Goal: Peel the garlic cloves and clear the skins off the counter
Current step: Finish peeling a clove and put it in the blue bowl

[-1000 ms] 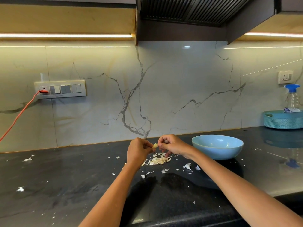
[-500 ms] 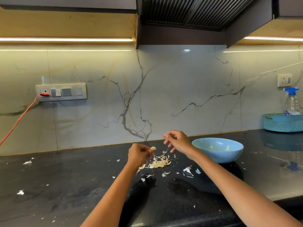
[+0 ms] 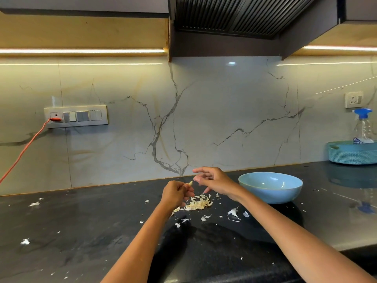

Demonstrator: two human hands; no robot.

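Two hands raised over the dark tabletop (image 3: 85,225). Left hand (image 3: 176,194) curled, pinching a garlic clove (image 3: 190,183) at the fingertips. Right hand (image 3: 214,179) just beside, fingers loosely spread, holding nothing. Beneath both, a heap of skins (image 3: 199,203), with stray flakes scattered around. Near the right wrist, a blue bowl (image 3: 270,194). Far right, a teal basket (image 3: 353,153).

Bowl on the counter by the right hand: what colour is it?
Light blue, inside and out. The bowl shows plainly in the head view, the only one.

Pale garlic clove (image 3: 190,183) above skin pile (image 3: 197,203)
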